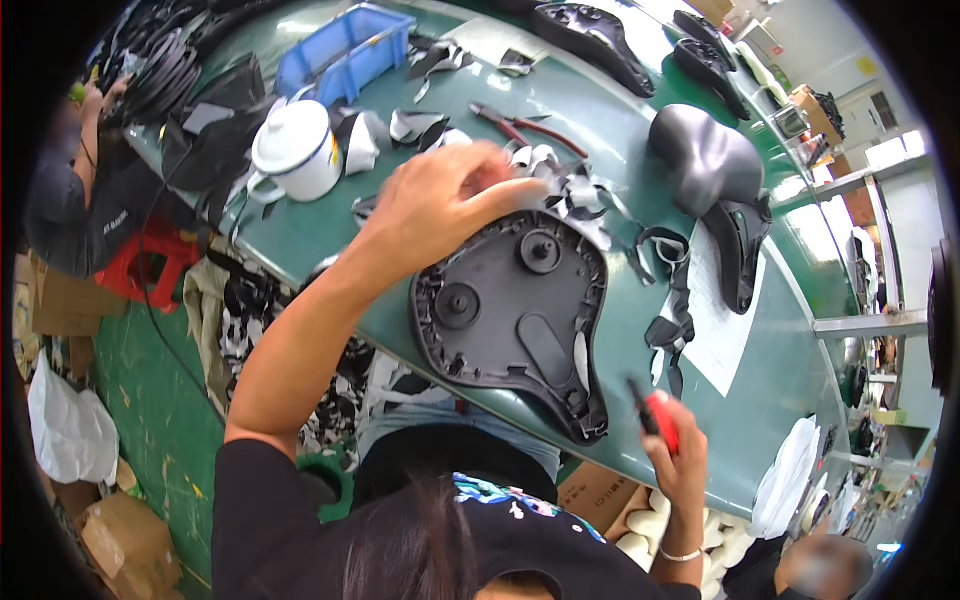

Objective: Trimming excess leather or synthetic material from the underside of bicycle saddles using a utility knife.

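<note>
A black bicycle saddle (510,300) lies underside up at the table's near edge. Its raised rim is lined with folded dark material, and two round studs stand on its base. Over its far left rim hovers my left hand (440,205), thumb stretched away from the curled fingers; the fingertips are slightly blurred. I see nothing held there, with black and white trimmings (575,190) just beyond. To the right of the saddle's narrow end, my right hand (682,455) is closed around a red and black handled tool (660,420) with a thin dark tip, its exact kind unclear.
Red-handled pliers (515,125), a white lidded mug (297,150) and a blue bin (345,55) stand farther back. Another saddle (705,155) and a white paper sheet (715,335) are at right. Scraps (672,320) litter the green table (625,290). A co-worker (75,190) is at far left.
</note>
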Available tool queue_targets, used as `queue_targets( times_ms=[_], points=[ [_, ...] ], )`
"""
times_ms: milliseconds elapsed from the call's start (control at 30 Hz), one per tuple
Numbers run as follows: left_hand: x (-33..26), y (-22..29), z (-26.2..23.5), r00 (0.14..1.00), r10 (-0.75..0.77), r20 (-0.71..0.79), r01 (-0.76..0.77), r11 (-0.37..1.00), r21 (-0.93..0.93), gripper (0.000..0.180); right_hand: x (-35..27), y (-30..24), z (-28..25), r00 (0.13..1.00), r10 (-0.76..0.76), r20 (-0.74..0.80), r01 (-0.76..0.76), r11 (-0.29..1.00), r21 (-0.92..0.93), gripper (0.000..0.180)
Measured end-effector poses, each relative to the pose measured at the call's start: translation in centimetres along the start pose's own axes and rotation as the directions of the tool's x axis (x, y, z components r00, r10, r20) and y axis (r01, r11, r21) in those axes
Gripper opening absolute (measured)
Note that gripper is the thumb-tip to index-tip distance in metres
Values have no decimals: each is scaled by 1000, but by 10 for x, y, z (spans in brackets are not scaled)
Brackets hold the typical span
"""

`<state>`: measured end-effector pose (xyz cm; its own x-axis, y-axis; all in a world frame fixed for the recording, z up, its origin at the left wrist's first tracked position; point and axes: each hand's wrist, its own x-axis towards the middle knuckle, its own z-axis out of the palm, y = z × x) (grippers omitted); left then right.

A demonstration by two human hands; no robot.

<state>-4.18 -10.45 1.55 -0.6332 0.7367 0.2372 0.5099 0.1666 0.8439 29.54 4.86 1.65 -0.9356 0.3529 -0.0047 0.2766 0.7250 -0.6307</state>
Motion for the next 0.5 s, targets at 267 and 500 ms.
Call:
queue_targets(
  times_ms=[267,500],
  points=[
    [46,-53,-14,918,-369,142,395,846,-357,40,112,2,-17,860,195,-472,18,912,410,30],
    [106,-53,122,991,32,-127,-91,869,-487,18,306,33,-136,714,175,-678,283,814,508,27]
  ],
)
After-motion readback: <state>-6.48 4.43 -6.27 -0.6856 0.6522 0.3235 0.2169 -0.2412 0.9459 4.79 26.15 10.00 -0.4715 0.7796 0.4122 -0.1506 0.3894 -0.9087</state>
